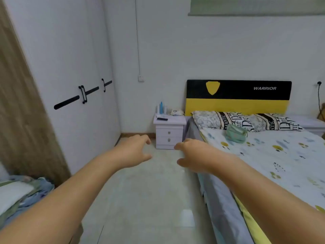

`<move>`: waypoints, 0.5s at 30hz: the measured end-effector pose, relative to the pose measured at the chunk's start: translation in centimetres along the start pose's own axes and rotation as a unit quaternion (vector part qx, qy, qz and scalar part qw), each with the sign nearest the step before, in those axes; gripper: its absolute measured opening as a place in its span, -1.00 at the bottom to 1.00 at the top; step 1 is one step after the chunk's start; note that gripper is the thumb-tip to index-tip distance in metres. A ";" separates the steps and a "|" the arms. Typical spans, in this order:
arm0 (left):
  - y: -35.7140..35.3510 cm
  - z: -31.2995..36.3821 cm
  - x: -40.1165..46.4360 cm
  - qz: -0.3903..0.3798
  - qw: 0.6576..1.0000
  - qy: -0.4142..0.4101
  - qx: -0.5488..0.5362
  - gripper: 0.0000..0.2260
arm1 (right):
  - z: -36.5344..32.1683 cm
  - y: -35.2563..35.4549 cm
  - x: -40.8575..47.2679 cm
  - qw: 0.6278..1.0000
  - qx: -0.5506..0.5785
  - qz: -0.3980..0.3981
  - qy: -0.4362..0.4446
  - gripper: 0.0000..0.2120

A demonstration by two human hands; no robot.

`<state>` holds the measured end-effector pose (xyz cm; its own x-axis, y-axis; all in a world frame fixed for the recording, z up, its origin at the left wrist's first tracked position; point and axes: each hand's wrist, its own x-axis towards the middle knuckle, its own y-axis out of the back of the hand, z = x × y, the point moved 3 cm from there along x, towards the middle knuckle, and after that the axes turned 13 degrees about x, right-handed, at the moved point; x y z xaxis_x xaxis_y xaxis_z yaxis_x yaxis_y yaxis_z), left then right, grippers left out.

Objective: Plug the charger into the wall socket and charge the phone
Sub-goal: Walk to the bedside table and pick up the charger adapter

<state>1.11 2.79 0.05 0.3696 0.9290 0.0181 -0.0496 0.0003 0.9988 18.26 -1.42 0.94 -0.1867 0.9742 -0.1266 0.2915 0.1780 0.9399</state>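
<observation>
View from my head into a bedroom. My left hand (135,151) and right hand (191,155) reach forward over the floor (140,199), near each other but not touching. Both are empty, fingers loosely curled and spread, thumbs turned inward; neither grips anything.

Beyond the hands, a white nightstand (169,133) with two drawers stands against the far wall, just beside the bed (263,155). On its top lies a dark flat object, probably the phone (162,119), towards the left front. Behind it stand a blue bottle (161,107) and some pale items too blurred to name. A white bundle (176,112) at the right rear may be the charger; I cannot tell for certain.

The wall socket (140,78) sits on the wall above and left of the nightstand, with a thin conduit running up from it. A second socket (319,83), with a dark cable hanging from it, shows at the far right of the bed.

The headboard (237,97) is black above, yellow below, and reads WARRIOR. Two pillows (246,121) lie beneath it; a green pouch (236,135) rests on the sheet. A white wardrobe (70,76) with black handles fills the left side.
</observation>
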 end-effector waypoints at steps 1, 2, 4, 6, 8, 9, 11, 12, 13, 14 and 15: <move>-0.3 -0.1 0.3 -0.007 1.000 0.003 -0.003 -0.60 | 0.0 -0.3 0.3 1.000 -0.002 -0.005 -0.005 -0.52; -0.7 -0.3 0.9 -0.003 1.000 0.002 -0.008 -0.60 | 0.2 -0.6 0.9 1.000 -0.007 -0.002 -0.003 -0.53; -1.7 -0.6 1.8 -0.010 1.000 0.003 -0.014 -0.61 | 0.8 -1.4 1.9 1.000 -0.018 -0.012 -0.005 -0.57; -2.7 -0.6 3.0 -0.019 0.999 0.003 -0.026 -0.61 | 1.7 -2.0 3.4 1.000 -0.016 -0.017 -0.003 -0.60; -3.6 -0.7 4.5 -0.020 0.999 0.006 -0.026 -0.61 | 2.5 -2.3 4.9 1.000 -0.015 -0.017 0.006 -0.59; -4.1 -0.8 5.3 -0.023 0.999 0.010 -0.023 -0.61 | 3.1 -2.6 5.8 1.000 -0.016 -0.019 0.009 -0.58; -5.0 -0.9 7.1 -0.027 0.999 0.016 -0.019 -0.60 | 4.5 -2.9 7.8 0.999 -0.017 -0.023 0.014 -0.58; -5.4 -0.9 8.1 -0.029 0.999 0.020 -0.019 -0.60 | 5.1 -3.0 8.7 0.999 -0.018 -0.025 0.015 -0.58; -5.8 -0.9 9.1 -0.031 0.999 0.024 -0.018 -0.60 | 5.9 -3.0 9.7 0.999 -0.021 -0.025 0.018 -0.59; -6.1 -0.9 10.2 -0.035 0.999 0.028 -0.017 -0.61 | 6.7 -3.0 10.7 0.999 -0.023 -0.027 0.020 -0.59; -6.3 -0.9 11.4 -0.037 0.999 0.031 -0.015 -0.61 | 7.5 -3.0 11.8 0.999 -0.024 -0.026 0.023 -0.59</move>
<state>4.83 13.65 -6.10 0.3145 0.9474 -0.0596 -0.0516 0.0798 0.9955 22.27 10.56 -5.72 -0.2446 0.9559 -0.1625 0.2345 0.2210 0.9467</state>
